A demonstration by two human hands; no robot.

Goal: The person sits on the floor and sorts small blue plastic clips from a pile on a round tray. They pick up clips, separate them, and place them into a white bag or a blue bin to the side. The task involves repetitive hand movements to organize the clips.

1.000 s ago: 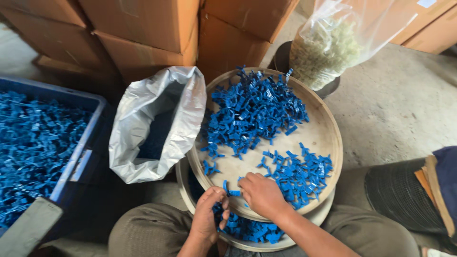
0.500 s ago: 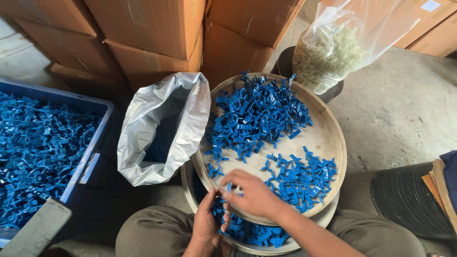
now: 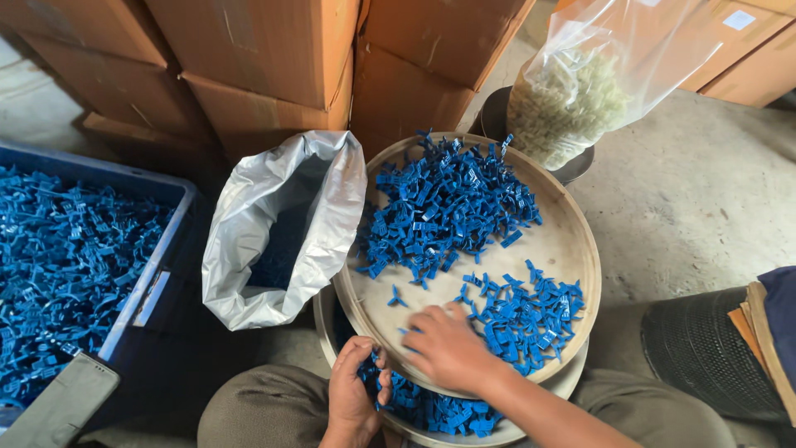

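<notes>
Reaching forward now, my right hand (image 3: 448, 348) is spreading open-fingered onto the round tray (image 3: 572, 249).
Below the tray's rim, my left hand (image 3: 355, 394) is gripping blue clips (image 3: 414, 402).

Boxes, bags and a crate on a concrete floor

Stacked cardboard boxes (image 3: 274, 66) stand behind an open silver bag (image 3: 274, 224); a clear bag (image 3: 580, 91) holds pale, possibly plastic bits; a blue crate (image 3: 170, 249) sits left.
</notes>
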